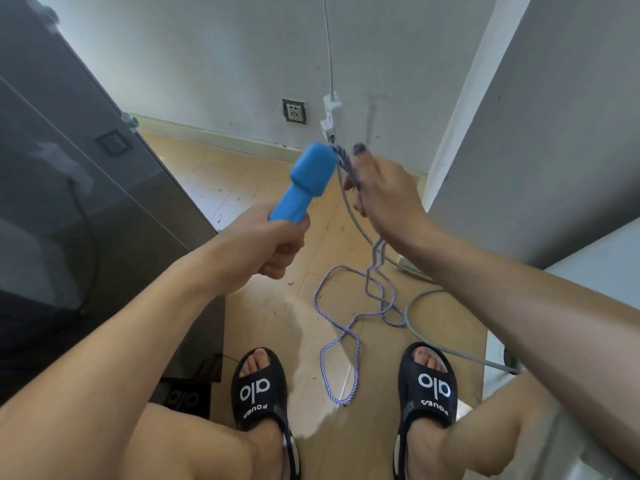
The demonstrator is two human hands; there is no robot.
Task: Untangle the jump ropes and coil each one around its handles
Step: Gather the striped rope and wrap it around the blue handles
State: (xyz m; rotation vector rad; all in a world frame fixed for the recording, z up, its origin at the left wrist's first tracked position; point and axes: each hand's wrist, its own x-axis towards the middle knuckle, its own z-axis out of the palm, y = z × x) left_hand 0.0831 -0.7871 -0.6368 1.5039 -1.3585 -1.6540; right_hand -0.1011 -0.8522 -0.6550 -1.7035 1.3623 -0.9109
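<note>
My left hand [277, 244] grips the rigid blue handle [304, 181]; right hand [381, 192] pinches limp rope [349, 168] just beyond it.

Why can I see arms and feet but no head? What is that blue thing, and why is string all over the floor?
There is only one picture, and the camera sits on the person's head, looking down. So you see what they see: their own two arms, knees and feet in black open-toed sandals.

The left hand grips the blue plastic jump-rope handle. The right hand pinches the purple-and-white braided rope right where it comes out of the handle's top.

The rest of that rope hangs down and lies in tangled loops on the tan wooden floor between the feet. The grey cable on the floor is something else, not part of the jump rope.
</note>
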